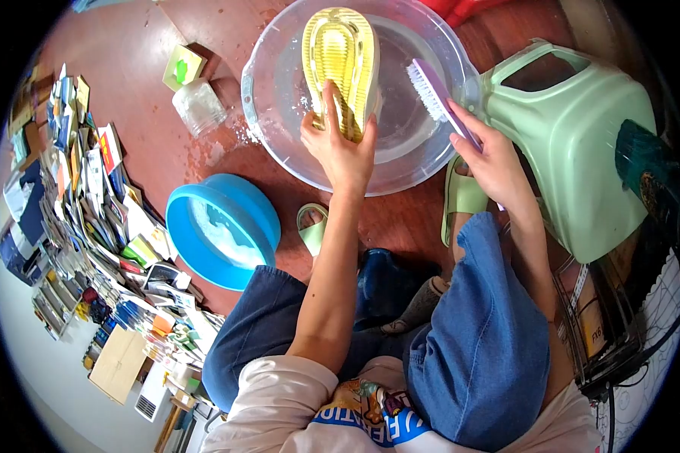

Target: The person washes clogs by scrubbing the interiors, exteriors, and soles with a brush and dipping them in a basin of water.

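My left hand (341,152) grips the near end of a shiny yellow-gold slipper (338,57), fingers spread over its ribbed surface. The slipper is above a large clear plastic basin (261,128), which has some water and a few white suds at its side. In my right hand (495,162) is a purple scrubbing brush (434,90). Its white bristles face left toward the slipper, a gap apart from it.
A blue basin (185,249) with foamy water stands left of my legs. Beyond it are a clear jar (199,108) and a small yellow box (183,66) on the wet floor. A green plastic stool (582,151) lies at right. Piled books (106,204) line the left.
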